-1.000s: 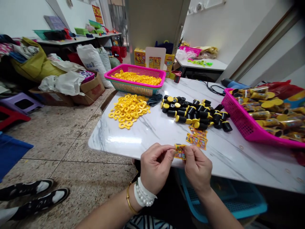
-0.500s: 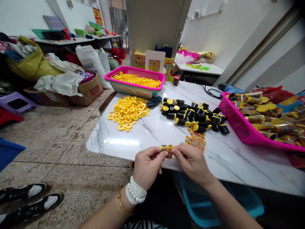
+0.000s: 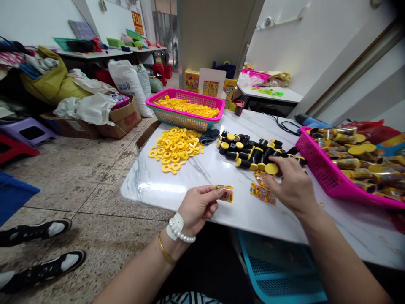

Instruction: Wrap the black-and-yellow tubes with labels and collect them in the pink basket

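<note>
My left hand pinches a small printed plastic label by its left edge, just above the table's front part. My right hand is at the near edge of a pile of black bottles with yellow caps. Its thumb and fingers close around one yellow-capped bottle; the cap faces me and the bottle's body is mostly hidden. Below that hand lie several loose printed labels, partly covered by the fingers.
Yellow ring-shaped pieces are heaped on the marbled table. Behind them stands a pink basket of similar pieces. To the right, another pink basket holds wrapped bottles. A blue basket sits below the table edge.
My right hand has left the label and moved right to the bottles, closing on one. The label, now held by my left hand alone, lies flatter and more open to view.
</note>
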A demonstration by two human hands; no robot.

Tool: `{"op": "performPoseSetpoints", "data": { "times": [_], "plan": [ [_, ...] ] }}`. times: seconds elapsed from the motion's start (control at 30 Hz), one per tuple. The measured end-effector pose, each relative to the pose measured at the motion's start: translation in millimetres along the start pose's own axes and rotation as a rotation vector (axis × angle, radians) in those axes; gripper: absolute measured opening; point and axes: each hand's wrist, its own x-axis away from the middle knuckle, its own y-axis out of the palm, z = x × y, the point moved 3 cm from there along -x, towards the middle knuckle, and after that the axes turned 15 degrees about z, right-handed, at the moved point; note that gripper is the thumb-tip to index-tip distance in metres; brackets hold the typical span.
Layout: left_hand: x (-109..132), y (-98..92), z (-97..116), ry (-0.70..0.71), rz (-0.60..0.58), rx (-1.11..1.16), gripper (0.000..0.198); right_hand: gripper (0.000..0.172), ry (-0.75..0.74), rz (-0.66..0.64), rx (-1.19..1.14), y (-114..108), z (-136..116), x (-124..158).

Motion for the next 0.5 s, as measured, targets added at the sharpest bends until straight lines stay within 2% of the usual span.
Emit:
{"op": "performPoseSetpoints", "data": {
  "times": [0.07, 0.13, 0.2, 0.3, 0.4, 0.5],
  "plan": [
    [-3, 4.5, 0, -0.033, -0.01, 0.055, 0.029, 0.04, 0.282, 0.046, -0.359, -13, -13, 7],
    [-5, 10.4, 0, -0.054, -0.013, 0.096, 0.027, 0.035, 0.55, 0.003, -0.74, -15, -30, 18],
    [-7, 16.8, 0, -0.066, -0.018, 0.112, 0.024, 0.029, 0.718, -0.037, -1.004, -12, -46, 30],
    [-9, 24.3, 0, -0.077, -0.047, 0.121, 0.022, 0.027, 0.8, -0.045, -1.093, -2, -60, 46],
    [-9, 27.0, -1, -0.091, -0.081, 0.156, 0.019, 0.027, 0.798, -0.029, -1.021, 3, -61, 54],
    [-10, 26.5, -3, -0.104, -0.081, 0.178, 0.017, 0.028, 0.772, 0.02, -0.966, -1, -60, 55]
  ]
}}
